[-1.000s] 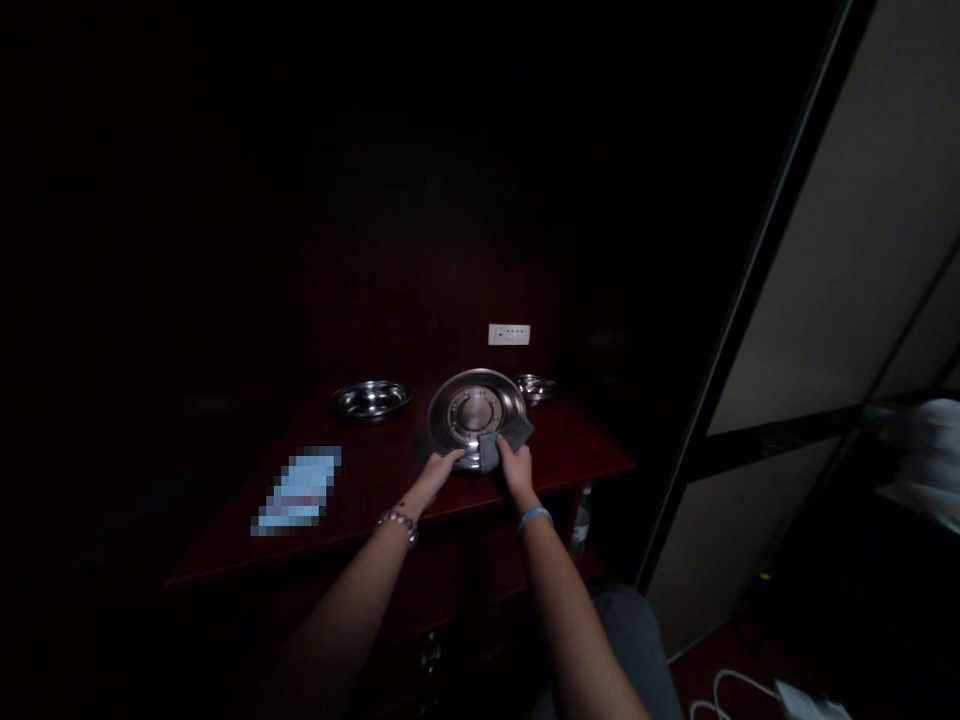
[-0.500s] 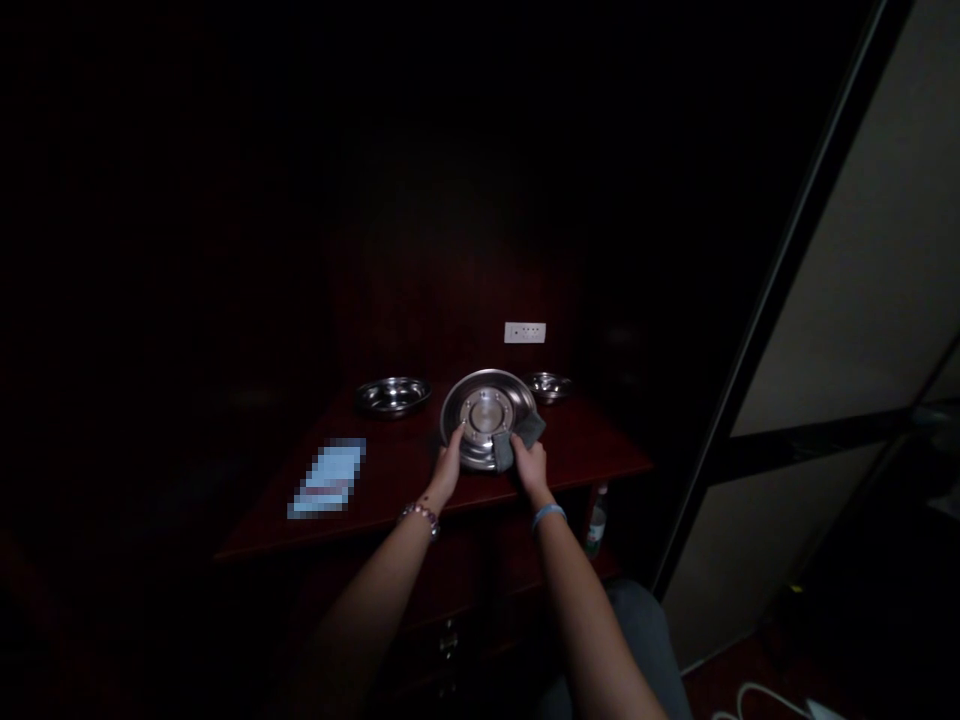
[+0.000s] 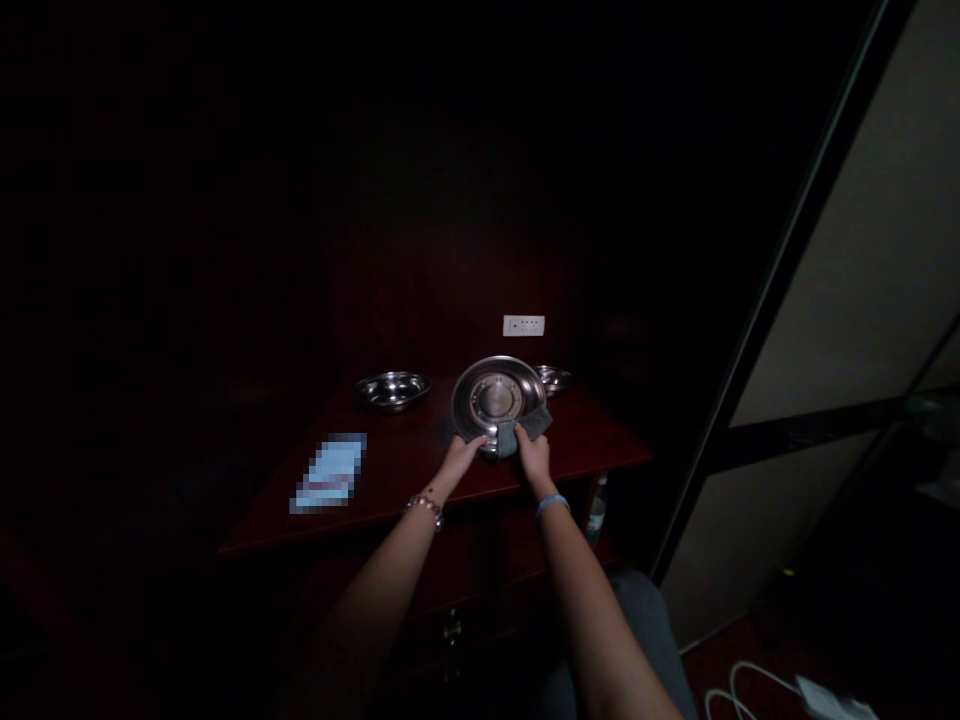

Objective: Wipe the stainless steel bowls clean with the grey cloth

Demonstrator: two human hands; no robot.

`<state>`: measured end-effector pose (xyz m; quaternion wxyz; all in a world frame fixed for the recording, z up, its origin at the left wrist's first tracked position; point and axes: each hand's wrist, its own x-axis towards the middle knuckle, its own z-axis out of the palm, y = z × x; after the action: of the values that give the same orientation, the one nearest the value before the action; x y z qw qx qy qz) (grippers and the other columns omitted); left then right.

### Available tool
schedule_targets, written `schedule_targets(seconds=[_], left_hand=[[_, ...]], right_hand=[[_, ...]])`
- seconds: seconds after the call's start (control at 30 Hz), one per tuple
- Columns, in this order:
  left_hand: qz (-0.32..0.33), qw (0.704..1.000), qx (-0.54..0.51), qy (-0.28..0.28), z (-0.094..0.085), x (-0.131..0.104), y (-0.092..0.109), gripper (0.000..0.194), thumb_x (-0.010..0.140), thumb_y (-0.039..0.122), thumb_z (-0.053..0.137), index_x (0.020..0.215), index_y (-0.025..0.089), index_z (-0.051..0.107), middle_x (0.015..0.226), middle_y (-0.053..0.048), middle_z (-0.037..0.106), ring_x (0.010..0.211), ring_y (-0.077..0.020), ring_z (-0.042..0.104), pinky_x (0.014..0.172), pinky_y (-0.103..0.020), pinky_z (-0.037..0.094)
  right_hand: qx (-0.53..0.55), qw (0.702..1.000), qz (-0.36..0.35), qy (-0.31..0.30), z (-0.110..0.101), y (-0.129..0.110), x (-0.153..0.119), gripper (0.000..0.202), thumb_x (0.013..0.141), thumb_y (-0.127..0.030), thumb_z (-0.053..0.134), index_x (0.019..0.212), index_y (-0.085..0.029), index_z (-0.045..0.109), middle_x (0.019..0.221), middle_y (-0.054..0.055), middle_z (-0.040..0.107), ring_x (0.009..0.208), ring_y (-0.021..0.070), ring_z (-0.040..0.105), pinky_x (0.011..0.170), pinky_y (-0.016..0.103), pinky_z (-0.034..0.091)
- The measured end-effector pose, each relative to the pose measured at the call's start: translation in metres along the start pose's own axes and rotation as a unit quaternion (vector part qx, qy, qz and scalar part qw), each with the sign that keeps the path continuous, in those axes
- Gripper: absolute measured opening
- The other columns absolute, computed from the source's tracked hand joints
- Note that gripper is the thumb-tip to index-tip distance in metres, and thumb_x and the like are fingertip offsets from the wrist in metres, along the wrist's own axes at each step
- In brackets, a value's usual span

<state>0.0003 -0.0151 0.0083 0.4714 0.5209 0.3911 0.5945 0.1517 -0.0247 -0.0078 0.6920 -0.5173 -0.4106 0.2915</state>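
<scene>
A shiny steel bowl [image 3: 497, 398] is held up, tilted, above the dark red desk [image 3: 420, 465], its round base ringed with small dots. My left hand [image 3: 459, 462] is closed on the lower left of its rim, thumb along the near side. At the lower right, my right hand [image 3: 533, 455] pinches a grey cloth [image 3: 529, 428] against the rim. The fingers of both hands are mostly hidden behind the bowl. Another steel bowl [image 3: 392, 391] rests on the desk to the left. A third bowl [image 3: 555, 379] stands behind, partly covered by the held one.
A blurred light-blue packet or sheet [image 3: 330, 473] lies at the desk's left. On the back wall is a white socket plate [image 3: 523, 326]. A bottle [image 3: 597, 512] stands under the desktop at right. A white cable [image 3: 750, 672] lies on the floor.
The held bowl has moved slightly right and up. My left hand has shifted from the bowl's left side down to its lower rim. The right hand keeps the cloth on the rim.
</scene>
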Motion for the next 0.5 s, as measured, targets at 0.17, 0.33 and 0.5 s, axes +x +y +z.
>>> schedule_targets(seconds=[0.17, 0.33, 0.5], left_hand=[[0.006, 0.994, -0.079, 0.077, -0.0073, 0.0019, 0.0032, 0.032, 0.086, 0.027, 0.064, 0.115, 0.015, 0.067, 0.131, -0.012, 0.067, 0.127, -0.0239, 0.058, 0.114, -0.039, 0.037], [0.023, 0.991, -0.086, 0.101, -0.0075, 0.0011, 0.0045, 0.036, 0.092, 0.031, 0.059, 0.125, 0.017, 0.062, 0.139, -0.011, 0.061, 0.130, -0.0224, 0.056, 0.114, -0.036, 0.037], [0.026, 0.997, -0.066, -0.010, 0.0010, -0.0023, 0.0026, 0.044, 0.079, 0.028, 0.076, 0.120, 0.015, 0.067, 0.129, -0.012, 0.068, 0.125, -0.0246, 0.060, 0.114, -0.040, 0.037]], right_hand=[[-0.004, 1.000, -0.014, 0.004, 0.0000, -0.0006, 0.0003, 0.040, 0.076, -0.045, 0.068, 0.094, -0.010, 0.076, 0.099, 0.014, 0.078, 0.094, 0.0264, 0.073, 0.082, 0.031, 0.054], [-0.030, 0.999, -0.021, -0.010, -0.0018, 0.0023, 0.0011, 0.040, 0.076, -0.045, 0.066, 0.093, -0.010, 0.077, 0.099, 0.016, 0.077, 0.093, 0.0277, 0.073, 0.082, 0.032, 0.054], [-0.027, 1.000, -0.014, -0.004, -0.0036, 0.0014, 0.0010, 0.044, 0.077, -0.047, 0.064, 0.095, -0.009, 0.077, 0.100, 0.015, 0.077, 0.096, 0.0269, 0.073, 0.083, 0.031, 0.053]])
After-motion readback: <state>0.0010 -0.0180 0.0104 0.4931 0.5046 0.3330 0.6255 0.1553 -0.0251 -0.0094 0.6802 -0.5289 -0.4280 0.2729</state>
